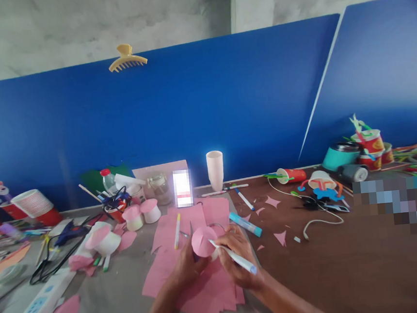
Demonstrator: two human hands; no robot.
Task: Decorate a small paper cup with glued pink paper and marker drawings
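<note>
My left hand (189,265) is closed around the lower left edge of a round pink paper disc (203,239). A line or crease crosses the disc's face. Something white shows under its lower right edge, mostly hidden by my hands. My right hand (241,258) grips a white marker (241,260) with a bluish end, its tip touching or very near the disc's right side. Beneath both hands lie overlapping sheets of pink paper (163,270). A yellow-and-white marker (177,231) rests on them, left of the disc. Beside my right hand is a light-blue tube (245,224).
A lit phone (182,188) stands at the back beside a glass jar (158,189) and a stack of white cups (215,170). Pink-topped cups (150,211) and a power strip (35,308) are leftward. Pink scraps (280,238) and a cable (321,221) lie rightward. A blue partition (204,103) closes the back.
</note>
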